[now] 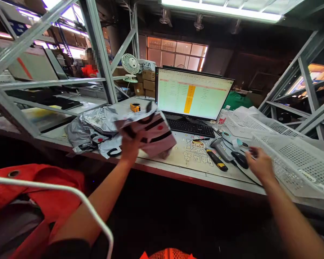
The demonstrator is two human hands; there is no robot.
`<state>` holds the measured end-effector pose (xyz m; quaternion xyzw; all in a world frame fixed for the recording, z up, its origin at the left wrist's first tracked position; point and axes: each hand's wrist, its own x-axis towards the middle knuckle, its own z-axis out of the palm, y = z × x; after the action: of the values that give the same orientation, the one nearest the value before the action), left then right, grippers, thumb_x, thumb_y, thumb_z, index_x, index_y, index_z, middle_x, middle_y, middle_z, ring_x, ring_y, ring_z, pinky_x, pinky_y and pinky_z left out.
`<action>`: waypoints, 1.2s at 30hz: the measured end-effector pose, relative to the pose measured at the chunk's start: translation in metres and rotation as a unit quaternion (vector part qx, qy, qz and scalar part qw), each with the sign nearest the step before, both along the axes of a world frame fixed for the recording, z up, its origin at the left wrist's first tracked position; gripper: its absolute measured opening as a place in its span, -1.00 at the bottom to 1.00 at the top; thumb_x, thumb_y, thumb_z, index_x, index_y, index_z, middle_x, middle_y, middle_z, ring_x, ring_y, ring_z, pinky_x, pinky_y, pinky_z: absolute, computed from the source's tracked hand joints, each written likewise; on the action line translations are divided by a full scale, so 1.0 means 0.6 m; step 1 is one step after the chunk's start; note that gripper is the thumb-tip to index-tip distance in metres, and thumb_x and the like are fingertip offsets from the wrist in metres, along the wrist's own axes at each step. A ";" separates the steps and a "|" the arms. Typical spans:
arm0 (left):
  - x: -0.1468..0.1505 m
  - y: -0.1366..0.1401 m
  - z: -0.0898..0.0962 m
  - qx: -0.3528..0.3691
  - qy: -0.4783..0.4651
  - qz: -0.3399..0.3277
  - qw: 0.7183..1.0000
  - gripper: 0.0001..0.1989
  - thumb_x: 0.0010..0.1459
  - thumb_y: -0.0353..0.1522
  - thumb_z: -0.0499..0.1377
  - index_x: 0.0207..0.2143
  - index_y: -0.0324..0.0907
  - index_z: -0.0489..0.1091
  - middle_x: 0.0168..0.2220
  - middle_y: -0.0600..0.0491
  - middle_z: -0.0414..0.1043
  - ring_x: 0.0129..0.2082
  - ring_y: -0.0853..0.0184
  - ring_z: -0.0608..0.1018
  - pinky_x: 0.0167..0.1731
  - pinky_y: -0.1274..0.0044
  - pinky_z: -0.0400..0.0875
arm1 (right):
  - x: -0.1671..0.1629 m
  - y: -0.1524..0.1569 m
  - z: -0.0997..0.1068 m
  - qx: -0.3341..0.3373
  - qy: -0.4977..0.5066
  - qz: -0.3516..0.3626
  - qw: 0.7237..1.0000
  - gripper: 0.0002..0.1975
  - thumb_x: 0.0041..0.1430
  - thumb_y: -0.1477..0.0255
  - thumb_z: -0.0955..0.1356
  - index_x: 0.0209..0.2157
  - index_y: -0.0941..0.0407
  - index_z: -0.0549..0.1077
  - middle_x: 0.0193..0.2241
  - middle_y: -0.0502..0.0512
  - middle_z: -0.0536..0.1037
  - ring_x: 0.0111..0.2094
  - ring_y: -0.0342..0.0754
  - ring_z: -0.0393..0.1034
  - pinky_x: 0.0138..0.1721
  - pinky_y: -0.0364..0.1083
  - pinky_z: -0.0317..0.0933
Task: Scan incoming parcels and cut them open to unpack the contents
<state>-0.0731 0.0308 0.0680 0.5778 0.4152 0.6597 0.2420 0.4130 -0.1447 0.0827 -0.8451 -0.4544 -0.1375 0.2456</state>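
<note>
My left hand point(131, 146) is closed around the near-left side of a printed mailing bag point(158, 135). Black stripes and a red dot mark the bag's pinkish face, and it is tilted above the desk mat. My right hand point(260, 163) hovers at the right of the desk with its fingers loosely bent and apart, and I see nothing in them. Closest to it lies a black mouse point(240, 159), with a grey barcode scanner point(221, 150) a little to the left. A yellow-and-black utility knife point(216, 160) rests on the mat near the scanner.
Several grey plastic mailing bags point(94, 126) are heaped on the left. A monitor point(193, 93) and a keyboard point(190, 127) stand behind the mat. White perforated baskets point(302, 154) line the right side. Behind the heap sits a yellow tape roll point(135, 107). Metal frame posts point(98, 46) flank the desk.
</note>
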 end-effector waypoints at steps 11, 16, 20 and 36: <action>0.134 -0.022 -0.121 -0.115 0.182 -0.207 0.954 -0.34 0.05 -0.23 0.40 0.13 -0.14 0.21 0.02 -0.10 0.51 0.02 0.07 0.58 0.04 0.24 0.51 | -0.041 0.166 -0.088 -0.211 0.032 0.008 0.977 -0.44 0.40 0.16 0.30 0.20 0.32 0.34 0.09 0.50 0.52 0.16 0.32 0.45 0.10 0.11 0.32; 0.105 -0.016 -0.114 0.149 0.314 -0.055 0.936 -0.33 -0.03 -0.65 0.15 0.16 -0.12 0.30 0.26 -0.13 0.31 0.40 0.01 0.22 0.38 0.08 0.14 | -0.035 0.180 -0.087 -0.207 0.034 -0.004 0.978 -0.44 0.36 0.17 0.36 0.19 0.28 0.33 0.09 0.50 0.51 0.16 0.30 0.44 0.09 0.11 0.33; 0.072 -0.007 -0.112 0.170 0.428 -0.061 0.886 -0.33 0.02 -0.66 0.14 0.18 -0.10 0.35 0.41 -0.13 0.12 0.50 -0.04 -0.01 0.44 0.03 0.01 | -0.039 0.188 -0.090 -0.200 0.047 -0.012 0.978 -0.38 0.32 0.13 0.41 0.21 0.29 0.33 0.10 0.54 0.49 0.17 0.35 0.42 0.10 0.14 0.32; 0.043 0.008 -0.141 0.045 0.348 -0.144 0.925 -0.15 0.23 0.07 0.30 0.36 -0.22 0.16 0.40 -0.30 0.17 0.43 -0.02 0.25 0.42 0.12 0.14 | -0.105 0.153 0.211 -0.316 0.298 0.255 0.864 -0.46 0.16 -0.10 0.48 -0.31 0.14 0.45 -0.54 -0.03 0.34 -0.66 -0.29 0.08 -0.64 -0.20 -0.03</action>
<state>-0.0470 0.0357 -0.0169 0.8349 0.3559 0.3929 0.1481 0.3499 -0.0528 0.2092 -0.7328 -0.5786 0.3389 0.1157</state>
